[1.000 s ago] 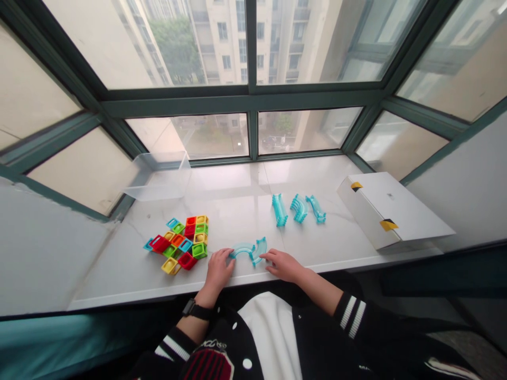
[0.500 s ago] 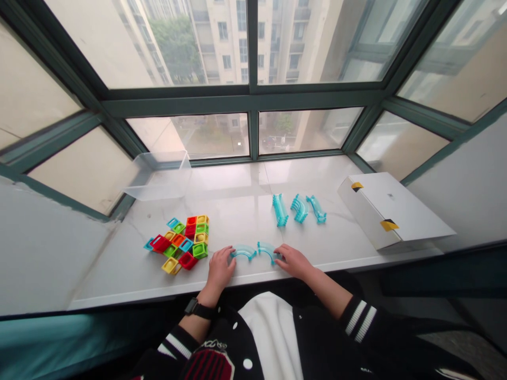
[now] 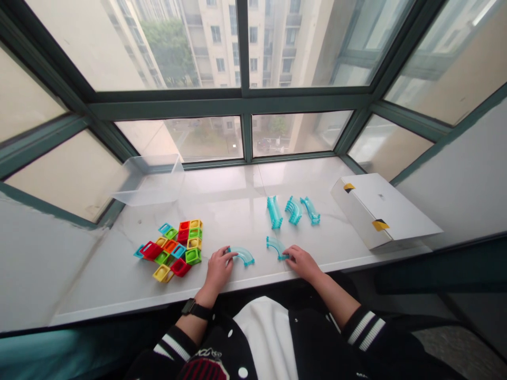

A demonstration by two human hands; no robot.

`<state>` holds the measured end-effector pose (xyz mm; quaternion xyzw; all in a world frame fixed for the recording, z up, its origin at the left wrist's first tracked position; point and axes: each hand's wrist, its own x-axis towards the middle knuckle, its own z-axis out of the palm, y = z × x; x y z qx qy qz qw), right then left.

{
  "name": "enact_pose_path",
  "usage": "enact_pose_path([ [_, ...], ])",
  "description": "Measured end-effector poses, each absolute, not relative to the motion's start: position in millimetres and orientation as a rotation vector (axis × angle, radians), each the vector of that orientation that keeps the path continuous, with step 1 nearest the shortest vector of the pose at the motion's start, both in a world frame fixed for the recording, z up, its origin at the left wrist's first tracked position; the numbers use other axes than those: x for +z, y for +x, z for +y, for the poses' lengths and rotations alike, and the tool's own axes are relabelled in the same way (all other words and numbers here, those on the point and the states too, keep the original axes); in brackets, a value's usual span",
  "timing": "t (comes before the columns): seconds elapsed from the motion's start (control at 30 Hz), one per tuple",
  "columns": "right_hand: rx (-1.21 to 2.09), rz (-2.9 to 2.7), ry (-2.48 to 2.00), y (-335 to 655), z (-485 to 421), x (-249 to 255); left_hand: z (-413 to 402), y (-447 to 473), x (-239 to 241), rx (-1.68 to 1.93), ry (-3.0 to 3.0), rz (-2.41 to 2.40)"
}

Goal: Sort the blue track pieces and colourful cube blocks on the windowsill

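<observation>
Two curved translucent blue track pieces lie near the front edge of the white window ledge [image 3: 237,211]. My left hand [image 3: 217,269] grips the left end of one curved piece [image 3: 241,254] with its fingers closed round it. My right hand [image 3: 303,261] pinches the right end of the other curved piece [image 3: 276,246]. A gap separates the two pieces. Left of my left hand lies a flat cluster of several red, yellow, green, orange and blue square frames [image 3: 174,248].
Three more blue track pieces [image 3: 292,210] lie in a row farther back. A clear plastic bin [image 3: 148,179] stands at the back left by the window. A white flat box [image 3: 380,210] with yellow tape lies at the right.
The two curved pieces, joined in an S shape one second ago, have come apart. My right hand has drawn its piece to the right; my left hand stays on the other.
</observation>
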<state>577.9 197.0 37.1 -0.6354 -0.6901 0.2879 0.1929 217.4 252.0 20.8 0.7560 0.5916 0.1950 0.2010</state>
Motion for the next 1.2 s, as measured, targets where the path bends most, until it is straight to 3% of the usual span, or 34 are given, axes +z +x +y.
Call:
enact_pose_path([
  [0.43,0.764,-1.888,-1.752,589,187,32,258,245,20,0.661,2.115,1.257],
  [0.87,0.726,-1.893,-1.631,598,181,29,254,221,-7,0.828,2.229,1.48],
  [1.2,0.586,-1.846,-1.521,621,176,67,254,222,-13,0.762,2.367,1.524],
])
